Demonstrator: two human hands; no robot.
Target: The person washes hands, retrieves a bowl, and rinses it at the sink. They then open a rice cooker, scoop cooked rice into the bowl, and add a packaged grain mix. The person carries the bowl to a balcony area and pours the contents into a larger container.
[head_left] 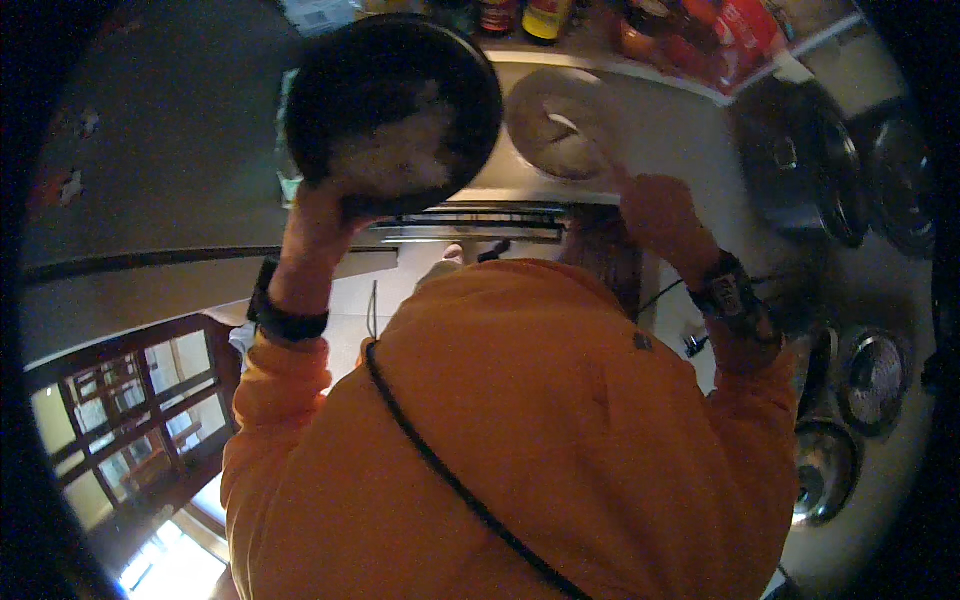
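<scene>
My left hand (319,214) grips the near lower edge of a dark round pan or bowl (375,67), raised and tilted towards me. A pale, blurred patch (405,154), perhaps food, shows inside it. Just right of the dark vessel, over the light counter, is a pale round plate or shallow bowl (559,154) with a bright curved spot and a dark mark at its middle. My right hand (664,214) is curled at this plate's lower right edge. Blur hides whether its fingers hold the rim or a thin utensil.
Bottles (546,19) and a red package (750,34) stand along the back of the counter (667,112). A dark lidded pot or appliance (795,157) sits at the right. Round metal lids or pans (874,382) lie below it. A black cord (457,480) crosses my orange top.
</scene>
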